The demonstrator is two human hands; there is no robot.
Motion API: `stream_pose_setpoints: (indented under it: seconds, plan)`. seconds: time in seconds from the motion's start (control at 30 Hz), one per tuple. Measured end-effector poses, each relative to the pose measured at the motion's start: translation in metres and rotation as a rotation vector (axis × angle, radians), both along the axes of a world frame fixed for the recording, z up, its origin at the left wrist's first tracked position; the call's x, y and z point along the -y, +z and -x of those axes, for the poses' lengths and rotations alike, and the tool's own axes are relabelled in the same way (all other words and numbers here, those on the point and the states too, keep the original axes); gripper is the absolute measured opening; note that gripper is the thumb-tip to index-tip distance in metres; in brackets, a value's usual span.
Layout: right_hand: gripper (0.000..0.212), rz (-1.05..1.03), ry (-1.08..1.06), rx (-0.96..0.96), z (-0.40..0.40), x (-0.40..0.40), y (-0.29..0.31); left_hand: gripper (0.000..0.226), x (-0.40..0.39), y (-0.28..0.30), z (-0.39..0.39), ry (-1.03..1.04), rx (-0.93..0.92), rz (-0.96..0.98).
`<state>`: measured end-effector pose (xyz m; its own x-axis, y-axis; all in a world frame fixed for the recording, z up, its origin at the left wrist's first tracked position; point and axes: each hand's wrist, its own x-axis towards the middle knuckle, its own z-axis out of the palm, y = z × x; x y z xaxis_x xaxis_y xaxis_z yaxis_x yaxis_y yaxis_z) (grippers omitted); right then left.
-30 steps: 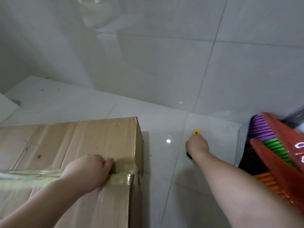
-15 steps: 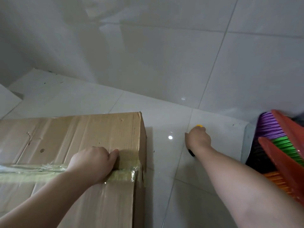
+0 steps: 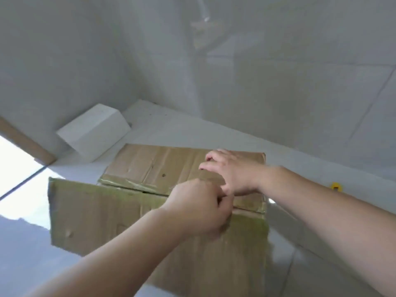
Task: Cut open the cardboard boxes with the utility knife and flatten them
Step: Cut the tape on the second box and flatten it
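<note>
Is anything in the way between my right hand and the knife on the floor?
Nothing visible. The right hand rests on the box, and the knife lies on the bare floor to the right of the box, partly hidden behind the right forearm.

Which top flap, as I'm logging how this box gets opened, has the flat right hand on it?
The far flap, toward the wall: the right hand lies flat on it. The near flap has only the left hand, curled at its seam edge.
</note>
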<state>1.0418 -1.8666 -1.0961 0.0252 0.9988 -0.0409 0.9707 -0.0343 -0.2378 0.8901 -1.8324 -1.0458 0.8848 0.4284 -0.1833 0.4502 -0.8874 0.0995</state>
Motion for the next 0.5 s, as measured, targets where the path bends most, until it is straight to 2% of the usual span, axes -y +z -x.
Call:
stream_pose_setpoints:
  seconds: [0.07,0.13,0.27,0.4,0.5]
  plan:
    - [0.090,0.202,0.065,0.063,0.017,-0.004,-0.001,0.048,0.004,0.021,0.023,-0.017,-0.078,0.107]
    - [0.101,0.305,0.081,0.138,0.028,-0.008,-0.011,0.052,0.007,0.037,0.043,-0.010,-0.209,0.216]
    - [0.089,0.327,0.021,0.193,0.030,-0.017,-0.018,0.055,-0.004,0.044,0.064,0.108,-0.385,0.430]
    - [0.084,0.338,-0.026,0.228,0.031,-0.019,-0.018,0.050,-0.017,0.036,0.081,0.120,-0.417,0.354]
    - [0.073,0.313,0.000,0.289,0.039,-0.018,-0.015,0.036,-0.019,0.033,0.100,0.119,-0.449,0.344]
